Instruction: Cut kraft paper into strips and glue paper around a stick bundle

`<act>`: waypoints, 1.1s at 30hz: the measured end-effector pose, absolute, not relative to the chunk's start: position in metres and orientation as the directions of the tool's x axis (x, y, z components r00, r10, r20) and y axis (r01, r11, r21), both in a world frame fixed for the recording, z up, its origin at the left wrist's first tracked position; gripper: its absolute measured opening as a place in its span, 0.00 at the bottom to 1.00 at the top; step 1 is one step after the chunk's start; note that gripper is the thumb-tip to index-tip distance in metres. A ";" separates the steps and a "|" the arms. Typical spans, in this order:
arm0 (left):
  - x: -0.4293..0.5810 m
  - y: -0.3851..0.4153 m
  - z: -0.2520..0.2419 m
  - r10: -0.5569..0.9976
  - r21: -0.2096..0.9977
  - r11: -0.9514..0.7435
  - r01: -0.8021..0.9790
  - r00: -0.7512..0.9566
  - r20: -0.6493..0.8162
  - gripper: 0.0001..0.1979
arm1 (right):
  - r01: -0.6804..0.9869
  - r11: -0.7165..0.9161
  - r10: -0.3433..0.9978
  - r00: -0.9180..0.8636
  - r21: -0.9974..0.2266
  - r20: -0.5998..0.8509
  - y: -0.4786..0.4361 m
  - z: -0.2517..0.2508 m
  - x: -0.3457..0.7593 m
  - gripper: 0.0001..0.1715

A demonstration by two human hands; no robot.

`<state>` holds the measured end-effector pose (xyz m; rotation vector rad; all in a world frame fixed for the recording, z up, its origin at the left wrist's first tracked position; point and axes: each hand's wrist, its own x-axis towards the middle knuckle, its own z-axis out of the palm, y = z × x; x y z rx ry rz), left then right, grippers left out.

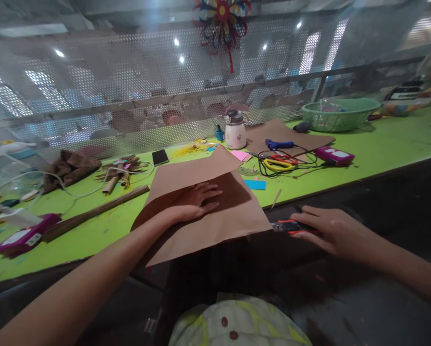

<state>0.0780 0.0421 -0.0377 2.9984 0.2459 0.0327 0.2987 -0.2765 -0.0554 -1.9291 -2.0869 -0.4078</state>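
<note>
Left hand flat on paper under its fold, grasping nothing; right hand grips cutter at paper's near right corner.

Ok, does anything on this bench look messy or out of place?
Yes: yellow scraps lie strewn behind the bent brown paper, left of the white bottle, looking untidy. The paper juts past the near edge of the green bench.

We see a bare left forearm and a bare right forearm, each tapering to a narrow wrist and slender, uncovered fingers. Below them we make out a pale green garment with a faint check, brighter yellow-green streaks and two round, dark reddish-brown buttons.
</note>
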 end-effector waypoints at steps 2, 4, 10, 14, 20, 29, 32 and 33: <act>0.078 0.042 -0.038 0.157 0.139 -0.978 0.154 0.987 0.014 0.28 | 0.997 0.069 0.923 -0.072 0.021 0.378 -0.274 -0.056 0.296 0.17; 0.077 0.043 -0.038 0.154 0.139 -0.979 0.150 0.988 0.016 0.28 | 0.998 0.069 0.922 -0.069 0.013 0.380 -0.267 -0.057 0.291 0.16; 0.077 0.044 -0.041 0.154 0.175 -0.973 0.148 0.988 0.022 0.29 | 0.997 0.075 0.928 -0.064 -0.015 0.367 -0.256 -0.064 0.281 0.16; 0.077 0.044 -0.042 0.144 0.179 -0.974 0.136 0.989 0.036 0.28 | 0.998 0.064 0.922 -0.058 -0.002 0.383 -0.267 -0.068 0.283 0.17; 0.077 0.040 -0.039 0.159 0.155 -0.976 0.155 0.987 0.014 0.28 | 0.996 0.083 0.929 -0.065 -0.033 0.364 -0.255 -0.062 0.273 0.16; 0.076 0.037 -0.036 0.161 0.152 -0.976 0.157 0.987 0.011 0.27 | 0.990 0.097 0.942 -0.058 -0.103 0.329 -0.256 -0.059 0.266 0.16; 0.076 0.038 -0.037 0.148 0.153 -0.978 0.142 0.989 0.029 0.27 | 0.991 0.090 0.955 -0.057 -0.103 0.290 -0.253 -0.057 0.262 0.17; 0.076 0.038 -0.038 0.142 0.160 -0.978 0.135 0.989 0.033 0.28 | 0.989 0.094 0.961 -0.060 -0.115 0.271 -0.250 -0.056 0.259 0.17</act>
